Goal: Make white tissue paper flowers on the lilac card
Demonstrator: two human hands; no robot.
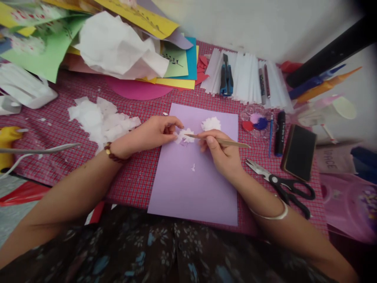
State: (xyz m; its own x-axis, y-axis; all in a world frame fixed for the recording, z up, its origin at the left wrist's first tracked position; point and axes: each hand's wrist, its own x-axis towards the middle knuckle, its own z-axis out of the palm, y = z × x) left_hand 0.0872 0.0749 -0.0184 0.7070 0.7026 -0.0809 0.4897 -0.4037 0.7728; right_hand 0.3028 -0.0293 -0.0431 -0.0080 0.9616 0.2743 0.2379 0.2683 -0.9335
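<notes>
A lilac sheet of paper [191, 188] lies on the cloth, with a white paper flower [211, 124] near its top right. Left of that flower, small white paper petals [187, 136] sit in a looser cluster. My right hand [222, 153] grips a flat wooden stick [232, 143], its pointed tip at the petals. My left hand [160, 131] is beside the cluster's left edge, thumb and index finger apart, with nothing visible held between them. A small white scrap [193, 168] rests lower on the sheet.
Torn white tissue [103, 120] lies to the left. Black-handled scissors [279, 182], a phone [299, 151], a marker [280, 133] and a paint palette [256, 121] are on the right. Behind are glue sticks [247, 76], a box cutter [226, 78] and coloured papers [176, 82].
</notes>
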